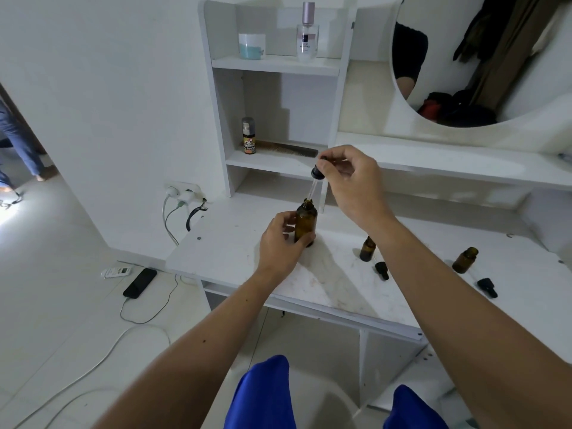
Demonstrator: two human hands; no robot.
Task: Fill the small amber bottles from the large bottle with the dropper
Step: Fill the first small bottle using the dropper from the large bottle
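Right hand (pixel 349 181) pinches the black bulb of the dropper (pixel 315 178) between thumb and fingertips, other fingers loosely curled. The glass tube angles down and left from the pinch, tip at or just inside the mouth of the large amber bottle (pixel 305 222); cannot tell how deep it goes.

Left hand (pixel 280 243) is wrapped around the large bottle from its left side, thumb and fingers curled on the lower body, holding it upright on the white tabletop (pixel 235 243). Bottle is uncapped and stands directly below the right-hand pinch.

Right of the gripped bottle, past the right forearm: a small amber bottle (pixel 367 249) stands upright and open, partly hidden by the forearm. Just below it lies a black dropper cap (pixel 381 270) on its side. Further right, well apart from both hands, a second small amber bottle (pixel 465 260) stands open, leaning in the wide-angle view, with another black dropper cap (pixel 487 287) lying near it. Fill level in either small bottle is not readable.

Behind the right hand: a white shelf unit (pixel 278 66) with a comb (pixel 288 148) and a small spray bottle (pixel 248 136) on the lower shelf, a pale jar (pixel 252 46) and a clear perfume bottle (pixel 307 34) on the upper one. A round mirror (pixel 483 57) is up right of the grip. Left of the left hand, down on the floor, is a phone (pixel 140 282) on a cable.
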